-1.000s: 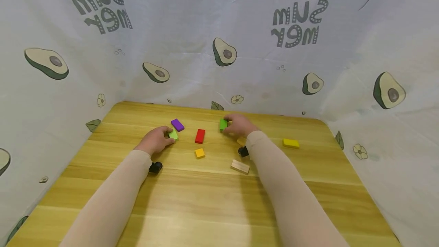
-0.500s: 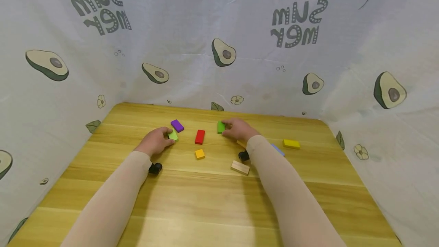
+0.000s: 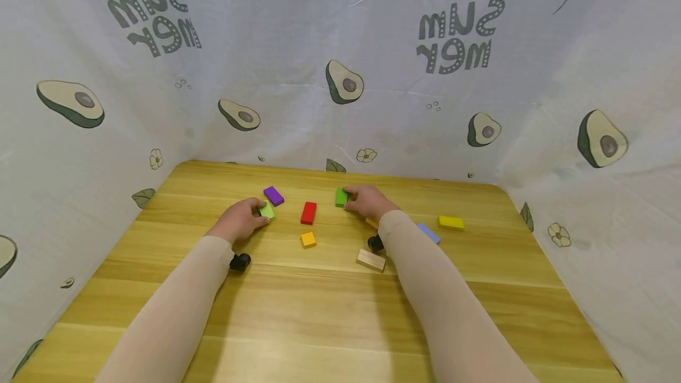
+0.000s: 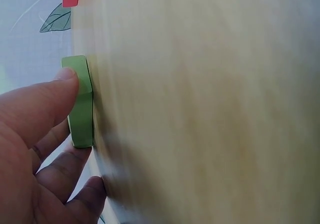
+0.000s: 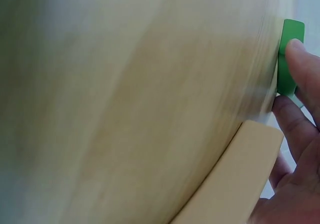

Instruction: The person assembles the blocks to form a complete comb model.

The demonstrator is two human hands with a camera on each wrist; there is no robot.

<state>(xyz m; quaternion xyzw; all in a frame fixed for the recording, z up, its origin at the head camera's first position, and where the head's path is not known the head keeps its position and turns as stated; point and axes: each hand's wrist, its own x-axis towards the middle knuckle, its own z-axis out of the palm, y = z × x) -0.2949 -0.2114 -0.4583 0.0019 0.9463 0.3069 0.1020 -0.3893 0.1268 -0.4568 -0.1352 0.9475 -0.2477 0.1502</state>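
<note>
My left hand (image 3: 237,220) pinches a light green block (image 3: 267,210) on the wooden table; in the left wrist view the thumb lies on the top of this light green block (image 4: 81,103), with fingers at its far side and end. My right hand (image 3: 370,201) holds a darker green block (image 3: 341,197) between thumb and fingers. That green block (image 5: 288,58) also shows in the right wrist view, low on the table. A purple block (image 3: 273,195) lies just beyond the left hand. Between the hands lies a red block (image 3: 308,213).
A small orange-yellow block (image 3: 308,240) sits nearer me. An orange block (image 3: 372,223) is partly hidden under the right wrist. Close to the right forearm lie a plain wooden block (image 3: 370,260) and a blue block (image 3: 428,233). Farther right is a yellow block (image 3: 450,223).
My right hand has slid the green block slightly left and toward me. The blue block has come out from behind the right forearm. The left hand stays at the light green block.
</note>
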